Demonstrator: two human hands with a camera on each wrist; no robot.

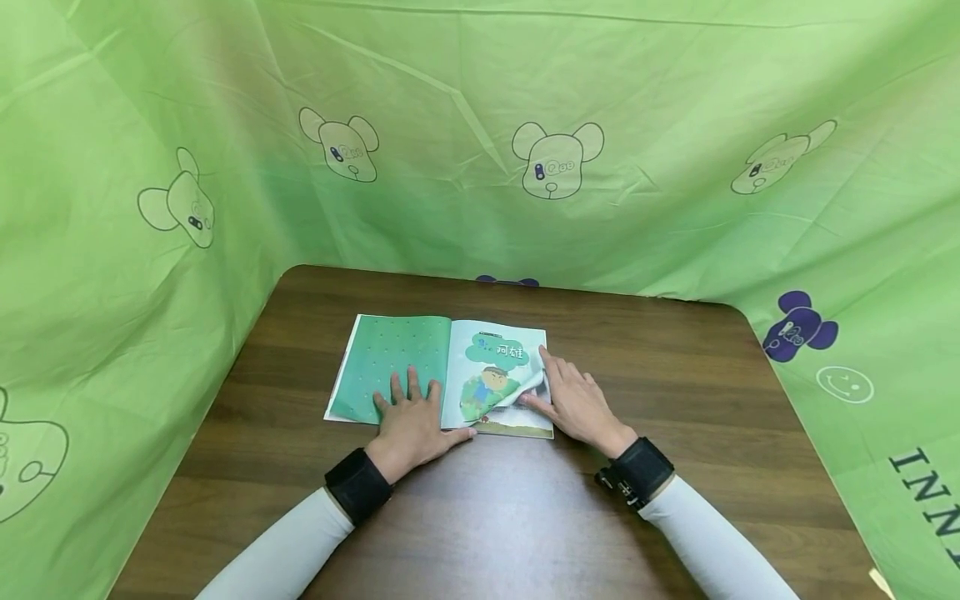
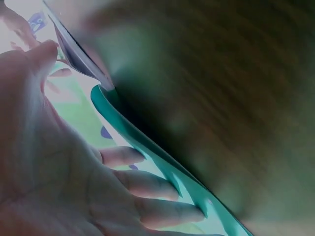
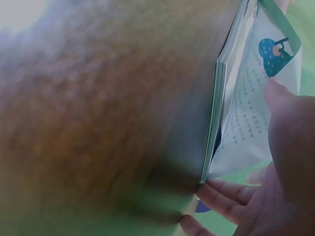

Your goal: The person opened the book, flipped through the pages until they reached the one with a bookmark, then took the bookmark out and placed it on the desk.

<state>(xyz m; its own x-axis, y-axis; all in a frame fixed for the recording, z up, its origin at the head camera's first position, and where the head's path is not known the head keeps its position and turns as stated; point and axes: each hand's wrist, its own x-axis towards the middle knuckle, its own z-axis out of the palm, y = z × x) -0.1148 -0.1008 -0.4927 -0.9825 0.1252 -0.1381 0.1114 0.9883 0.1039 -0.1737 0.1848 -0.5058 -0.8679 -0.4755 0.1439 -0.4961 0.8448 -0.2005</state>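
An open picture book (image 1: 498, 333) lies on the wooden table, its left page (image 1: 390, 342) green with small dots. My left hand (image 1: 411, 429) rests on that page, fingers spread. The thumb reaches to the book's lower edge near the fold. The right-hand leaf (image 1: 495, 383), printed with a cartoon child and large characters, has its lower right corner curled up, baring part of the page beneath. My right hand (image 1: 581, 404) is at the book's right side. Its thumb (image 3: 278, 96) touches the leaf's text-printed underside, while other fingers (image 3: 221, 199) lie at the book's edge.
The brown wooden table (image 1: 660, 367) extends around the book. A green cloth (image 1: 450, 208) with cartoon bear heads hangs behind and at both sides. Each wrist wears a black band (image 1: 360, 486) over a white sleeve (image 1: 281, 550).
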